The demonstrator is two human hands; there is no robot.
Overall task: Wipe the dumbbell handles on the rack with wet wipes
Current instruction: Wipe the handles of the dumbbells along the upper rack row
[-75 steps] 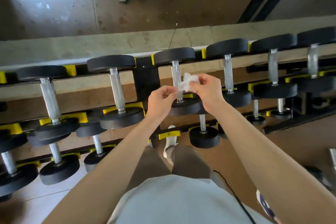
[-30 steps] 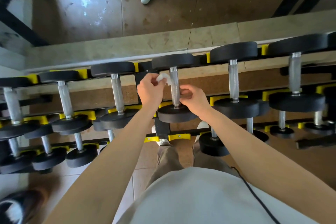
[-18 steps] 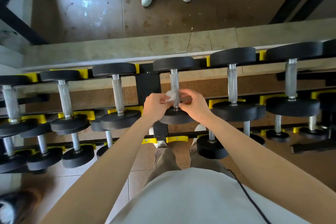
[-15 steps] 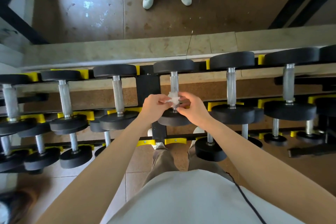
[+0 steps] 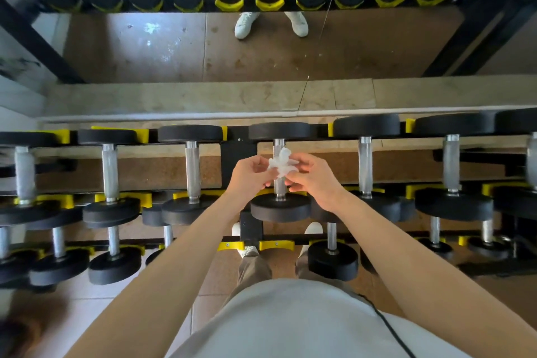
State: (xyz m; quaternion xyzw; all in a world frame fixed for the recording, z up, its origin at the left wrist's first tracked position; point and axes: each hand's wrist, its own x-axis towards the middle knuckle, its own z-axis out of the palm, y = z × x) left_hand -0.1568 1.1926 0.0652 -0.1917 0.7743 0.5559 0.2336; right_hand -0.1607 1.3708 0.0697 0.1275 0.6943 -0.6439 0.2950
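Mirrored wall [image 5: 261, 49] backs the rack [image 5: 251, 231]; left hand [image 5: 250, 176] and right hand [image 5: 313, 180] pinch a crumpled wet wipe [image 5: 279, 163] over the centre top-row dumbbell handle [image 5: 279, 190], beside the rack's black upright [image 5: 238, 157]; neighbouring handles [image 5: 365, 166] stand well apart.

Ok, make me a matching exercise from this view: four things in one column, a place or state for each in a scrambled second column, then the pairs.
Column one
1. wet wipe
2. centre dumbbell handle
3. white shoes
4. black cable

Column two
A. on the brown floor, top of the view
B. chrome, partly hidden behind the wipe
C. running over the light shirt, lower right
D. crumpled, pinched between left hand and right hand

Pairs: 1-D, 2-B, 3-A, 4-C
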